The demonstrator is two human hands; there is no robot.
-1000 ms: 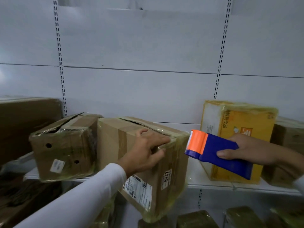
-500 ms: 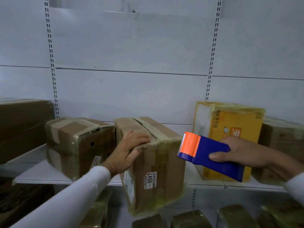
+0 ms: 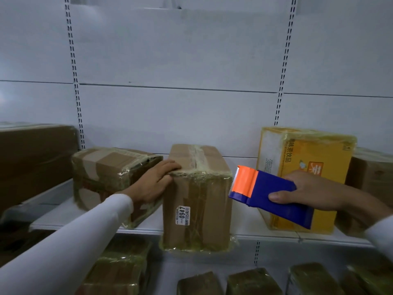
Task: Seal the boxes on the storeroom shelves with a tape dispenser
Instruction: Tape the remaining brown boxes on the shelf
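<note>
A tall brown cardboard box (image 3: 196,201) with a "0947" sticker stands at the middle of the white shelf (image 3: 63,218), its front hanging slightly over the shelf edge. Clear tape runs along its top seam and wraps its edges. My left hand (image 3: 156,183) grips the box's upper left front corner, fingers over the top edge. My right hand (image 3: 314,190) holds a blue tape dispenser (image 3: 270,195) with an orange front and a toothed blade. The dispenser hovers just right of the box's top right edge, apart from it.
A dented taped brown box (image 3: 106,173) lies left of the middle box. A yellow printed box (image 3: 308,160) stands behind the dispenser, with a brown box (image 3: 372,177) at far right and a large brown box (image 3: 36,158) at far left. Wrapped packages (image 3: 253,282) fill the lower shelf.
The middle box has been turned from tilted and angled to upright, facing me squarely. My left hand shifted from its side to its upper left corner. The dispenser stays beside it.
</note>
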